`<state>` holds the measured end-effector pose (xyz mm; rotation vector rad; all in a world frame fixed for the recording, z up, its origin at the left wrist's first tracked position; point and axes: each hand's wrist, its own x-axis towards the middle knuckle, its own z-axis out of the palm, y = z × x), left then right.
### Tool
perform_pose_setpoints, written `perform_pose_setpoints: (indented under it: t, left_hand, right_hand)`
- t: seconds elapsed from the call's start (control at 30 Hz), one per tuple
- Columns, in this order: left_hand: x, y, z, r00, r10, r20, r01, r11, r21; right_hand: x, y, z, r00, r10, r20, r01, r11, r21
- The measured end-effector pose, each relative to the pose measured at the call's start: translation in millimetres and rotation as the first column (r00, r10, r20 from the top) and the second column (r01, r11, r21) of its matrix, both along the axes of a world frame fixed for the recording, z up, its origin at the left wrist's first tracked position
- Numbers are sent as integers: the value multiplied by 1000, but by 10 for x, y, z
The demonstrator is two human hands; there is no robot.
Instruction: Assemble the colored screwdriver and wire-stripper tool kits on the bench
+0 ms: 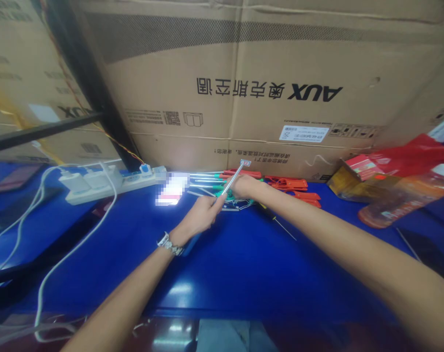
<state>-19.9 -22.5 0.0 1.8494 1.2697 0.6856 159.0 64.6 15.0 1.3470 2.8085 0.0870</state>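
Observation:
My left hand (201,217) is closed round a slim silver metal rod (233,182), which slants up and to the right. A small white label with red print (245,163) shows at the rod's upper end. Below the hand a blue part (192,243) sticks out, perhaps its handle. My right hand (243,187) reaches into a pile of green-handled tools (218,188) with silver shafts, by the foot of the carton. Its fingers are mostly hidden. Red long-bodied tools (287,184) lie to its right, and a thin screwdriver with a dark and yellow handle (269,212) lies below it.
A large cardboard carton (163,151) backs the blue table (243,274). To the left are a white power strip (97,190), loose white cables (78,259) and a bright phone-like screen (174,188). At the right lie an orange drink bottle (397,200) and a red bag (408,151).

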Motion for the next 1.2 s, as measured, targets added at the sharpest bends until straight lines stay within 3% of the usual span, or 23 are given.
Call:
perform_pose_setpoints:
  t: [0.1, 0.17, 0.23, 0.3, 0.37, 0.4, 0.43, 0.5, 0.57, 0.73, 0.93, 1.2]
  left_hand:
    - [0, 12, -2, 999, -39, -38, 39, 999, -1]
    - [-14, 24, -1, 995, -51, -91, 55, 998, 40]
    - [-33, 36, -1, 984, -51, -169, 72, 990, 123]
    - [-50, 42, -3, 962, -41, -269, 102, 971, 217]
    - [-62, 35, -7, 928, -27, -372, 144, 946, 291]
    - [-66, 25, -10, 907, -23, -420, 168, 935, 312]
    - [-69, 12, -12, 884, -22, -466, 194, 926, 324]
    - [-77, -21, -16, 837, -27, -547, 243, 914, 326]
    - [-88, -53, -21, 793, -32, -609, 281, 905, 319]
    - [-105, -92, -39, 743, -37, -668, 338, 882, 327]
    - [-92, -103, -18, 737, -50, -674, 354, 879, 321]
    - [-106, -135, 12, 779, -63, -624, 341, 878, 337]
  right_hand:
    - [61, -39, 39, 998, 68, -13, -68, 998, -14]
    - [144, -98, 36, 976, 36, -216, -36, 999, 5]
    - [244, -190, -14, 835, -102, -541, 99, 994, -35]
    - [338, -315, -98, 475, -310, -823, 220, 948, -230]
    - [408, -459, -182, 12, -508, -861, 138, 854, -502]
    - [431, -531, -212, -166, -551, -818, 47, 824, -565]
    - [445, -599, -230, -302, -570, -764, -29, 807, -590]
    - [451, -713, -233, -453, -580, -677, -118, 792, -599]
    - [436, -787, -206, -484, -597, -640, -150, 777, -611]
    - [387, -847, -164, -427, -587, -688, -113, 789, -603]
    - [372, -875, -201, -293, -526, -798, -103, 847, -521]
    - [328, -887, -226, -297, -522, -800, -220, 853, -474]
